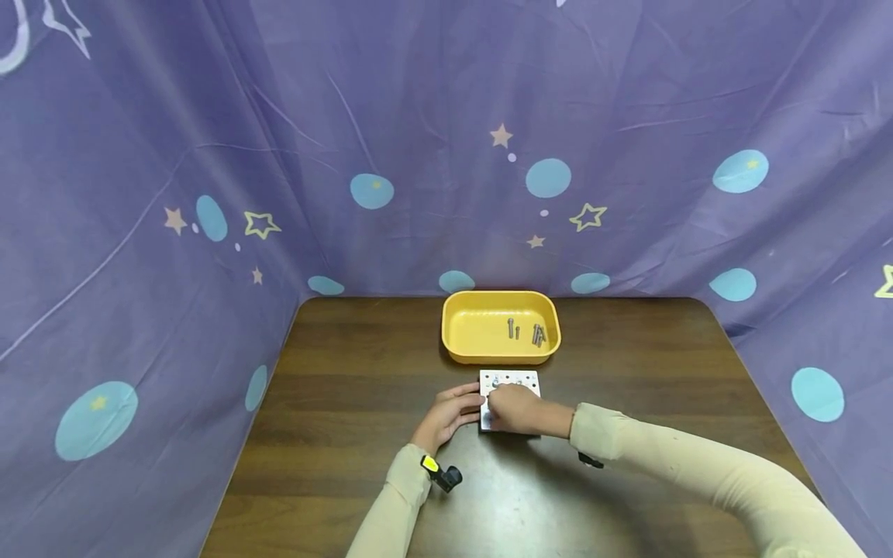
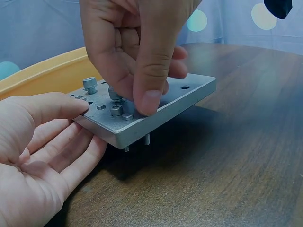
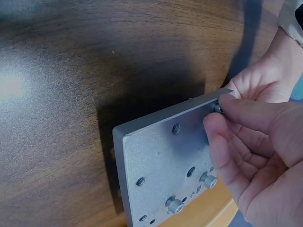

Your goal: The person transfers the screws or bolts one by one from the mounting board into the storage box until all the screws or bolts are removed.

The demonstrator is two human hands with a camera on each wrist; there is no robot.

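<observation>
Head view: the plate is just near of the yellow tray, which has loose screws over on its right. Left hand is at the plate's left edge, right hand right over the top.

Left wrist view: left fingers are clamped on that edge, and screw tips poke out underneath (mind those on the desk). Looks like metal, so I'd guess stiff, hefty and a bit slick; I'd hold it by opposite edges.

Right wrist view: right fingers look pinched on a corner screw, near left. Small and hard, probably fiddly, so take it by the head, same as the cap screws farther back.
</observation>
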